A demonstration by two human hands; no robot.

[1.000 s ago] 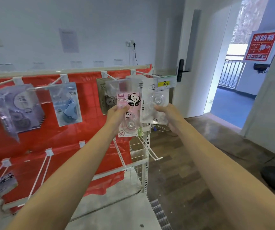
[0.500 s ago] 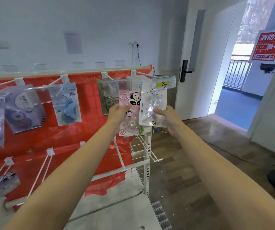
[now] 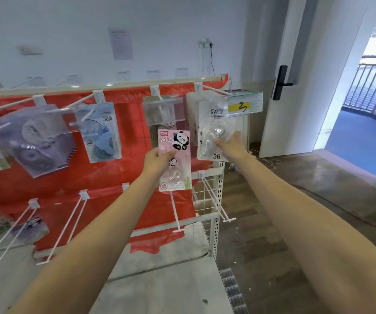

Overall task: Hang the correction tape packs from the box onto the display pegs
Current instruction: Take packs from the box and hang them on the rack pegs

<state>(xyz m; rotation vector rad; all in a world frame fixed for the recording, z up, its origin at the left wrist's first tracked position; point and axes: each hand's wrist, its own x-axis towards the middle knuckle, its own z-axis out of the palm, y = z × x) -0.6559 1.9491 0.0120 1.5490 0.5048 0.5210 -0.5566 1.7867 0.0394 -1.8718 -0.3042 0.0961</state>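
Since a second earlier, the pink panda pack point(image 3: 175, 160) had dropped lower, away from the clear pack point(image 3: 214, 130). The left hand point(image 3: 157, 160) pinched the panda pack. The right hand point(image 3: 229, 145) held the clear one at the top right peg point(image 3: 214, 89). Next, I think, its hole must slide on.

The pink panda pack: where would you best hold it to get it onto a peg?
Hold the panda pack by its lower half, from the left edge, as the left hand does now. That probably works best because it leaves the top of the flat, upright card free to meet a peg; no hang hole is visible.
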